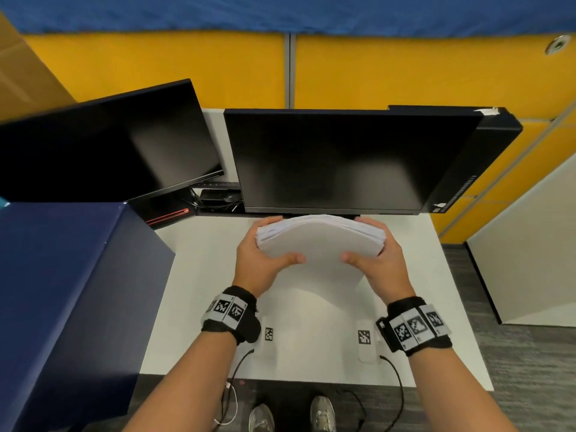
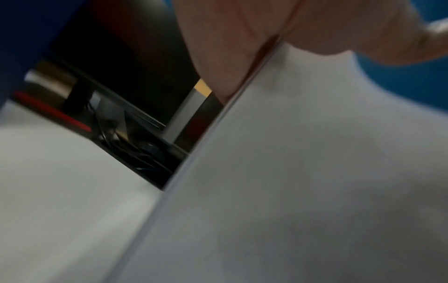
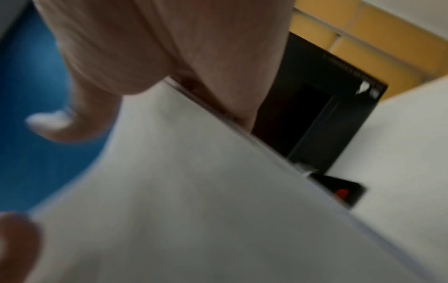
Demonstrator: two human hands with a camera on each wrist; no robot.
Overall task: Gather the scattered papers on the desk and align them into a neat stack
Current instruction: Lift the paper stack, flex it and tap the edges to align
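A thick stack of white papers (image 1: 321, 241) stands upright above the white desk (image 1: 199, 275), bowed toward me, in front of the middle monitor. My left hand (image 1: 265, 247) grips its left edge, thumb across the near face. My right hand (image 1: 374, 249) grips the right edge the same way. The left wrist view is filled by the paper stack (image 2: 303, 172) with my left hand (image 2: 254, 38) curled over its edge. In the right wrist view the paper stack (image 3: 181, 191) runs under my right hand (image 3: 169, 47). The stack's lower edge is hidden.
Two dark monitors (image 1: 336, 160) (image 1: 103, 141) stand at the back of the desk. A large dark blue box (image 1: 68, 291) fills the left side. Two tagged white strips (image 1: 364, 338) with cables lie near the front edge. Yellow partition panels (image 1: 405, 70) close off the back.
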